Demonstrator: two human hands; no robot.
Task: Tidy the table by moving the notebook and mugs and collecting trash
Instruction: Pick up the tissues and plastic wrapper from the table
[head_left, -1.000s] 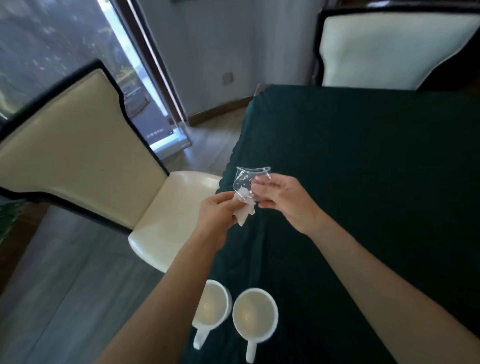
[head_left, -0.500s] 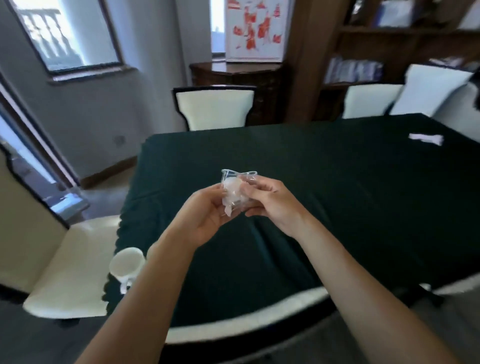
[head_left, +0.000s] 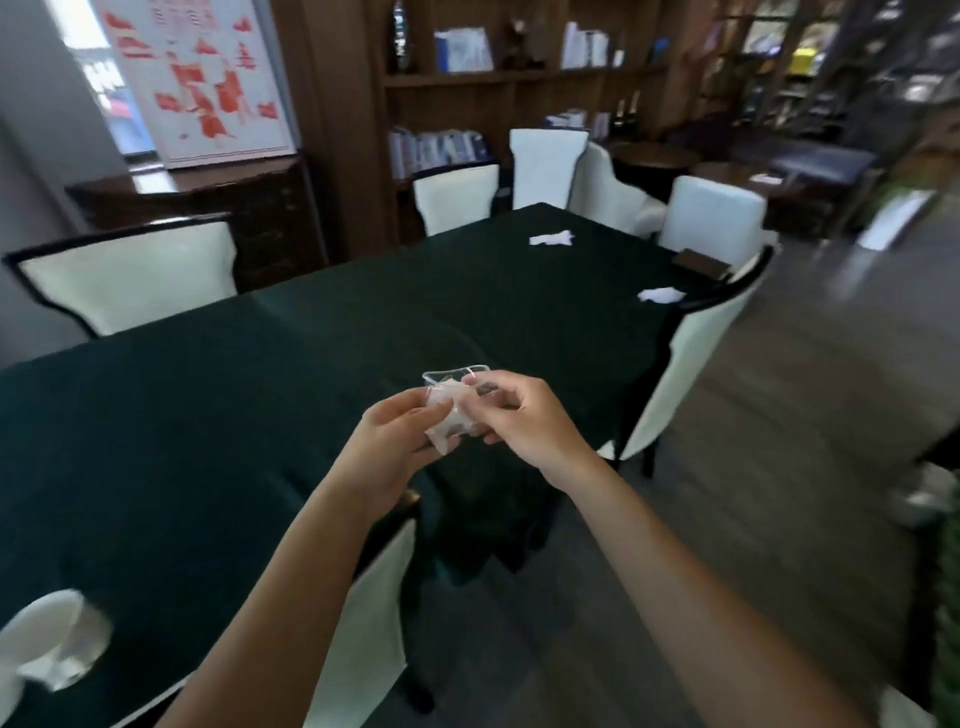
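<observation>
I had both hands raised over the table (head_left: 218, 415) edge, the left hand (head_left: 400, 441) and right hand (head_left: 519, 421) pinching a clear cup (head_left: 453, 378) with tissue (head_left: 451, 423) stuffed in it. Two more tissues (head_left: 551, 238) lay far across, near a dark notebook (head_left: 701, 262); a mug (head_left: 49, 636) sat at the near left corner. I judged the thin cup might buckle and the tissue slip out if I squeezed harder.

– What colour is the table cloth (head_left: 311, 364)?
– Dark green. The chairs (head_left: 130, 280) are white with black edges.
– And the mug (head_left: 47, 639)?
– White. The poster (head_left: 197, 78) has red shapes.
</observation>
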